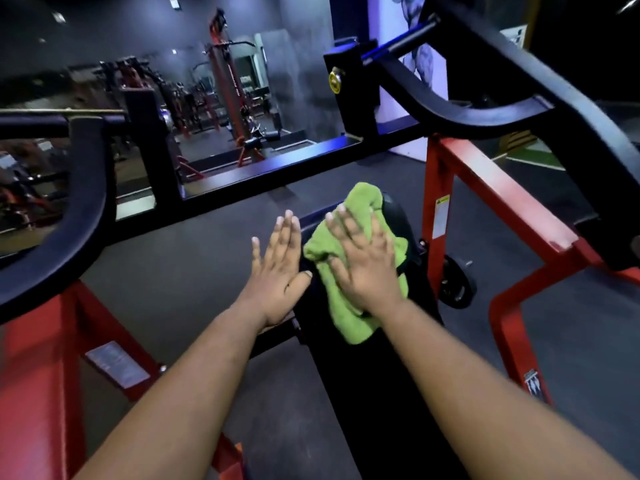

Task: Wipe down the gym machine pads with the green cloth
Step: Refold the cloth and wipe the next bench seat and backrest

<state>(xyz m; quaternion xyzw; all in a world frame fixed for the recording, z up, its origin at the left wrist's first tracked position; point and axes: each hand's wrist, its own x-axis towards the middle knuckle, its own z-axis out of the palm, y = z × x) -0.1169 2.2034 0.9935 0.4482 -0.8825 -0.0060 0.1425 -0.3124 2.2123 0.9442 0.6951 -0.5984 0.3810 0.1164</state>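
A crumpled green cloth [360,216] lies on the black pad [374,393] of a gym machine, which runs from the bottom middle up to the centre. My right hand [363,261] presses flat on the cloth with the fingers spread. Just to its left, my left hand [278,268] rests with straight fingers against the pad's left edge and holds nothing. The far end of the pad is partly hidden under the cloth.
Red frame tubes [491,188] stand right of the pad, and another red frame [38,368] rises at the left. Curved black arms [83,216] arch over both sides. A weight plate [455,282] sits low on the right. Dark rubber floor [173,271] surrounds the machine.
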